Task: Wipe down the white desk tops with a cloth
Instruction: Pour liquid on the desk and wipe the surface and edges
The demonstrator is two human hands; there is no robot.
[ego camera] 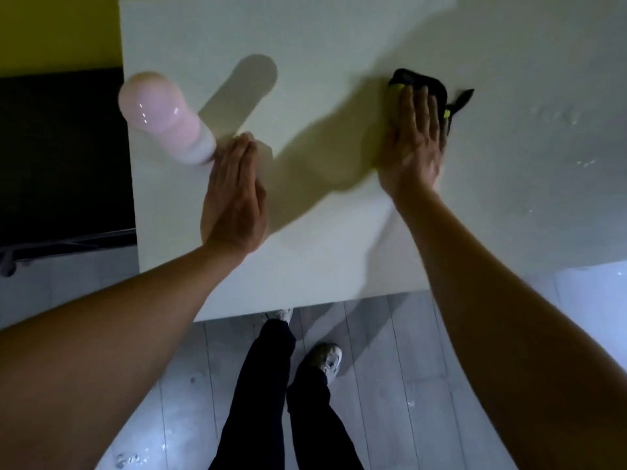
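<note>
Wiping under way, not finished. Some small marks or drops visible on the right part of the white desk (339, 39), so probably more strokes needed there; under the pink bottle (163, 113) at the left edge surely not wiped yet. Right hand (412, 144) flat, fingers straight, pressing the black cloth (420, 81) on the desk, far from the near edge. Left hand (234, 198) also flat and relaxed, holding nothing, resting on the desk, fingertips just beside the bottle base.
</note>
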